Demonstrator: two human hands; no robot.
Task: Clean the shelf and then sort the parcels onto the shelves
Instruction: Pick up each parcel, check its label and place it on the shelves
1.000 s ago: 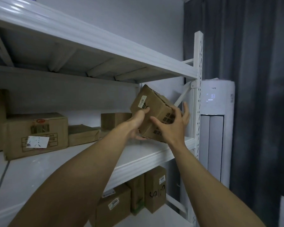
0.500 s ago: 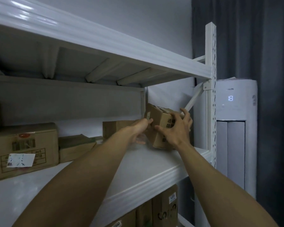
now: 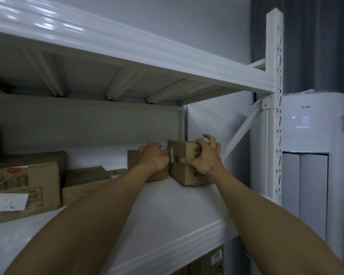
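Note:
A small brown cardboard parcel (image 3: 184, 171) rests flat on the white middle shelf (image 3: 167, 219), at the back right corner. My left hand (image 3: 154, 157) grips its left side, next to a small white label. My right hand (image 3: 204, 157) clasps its right front face, fingers curled over the top edge. A second small brown parcel (image 3: 133, 161) stands just to its left, partly hidden behind my left wrist.
Further left on the shelf lie a flat brown parcel (image 3: 85, 181) and a large box with a white label (image 3: 24, 185). The upper shelf (image 3: 127, 50) hangs overhead. The perforated upright post (image 3: 274, 108) and a white air conditioner (image 3: 314, 155) stand right. More boxes (image 3: 213, 261) sit below.
The parcel went from tilted in the air to flat on the shelf, pushed back toward the right rear corner. Both hands followed it inward and stayed on it.

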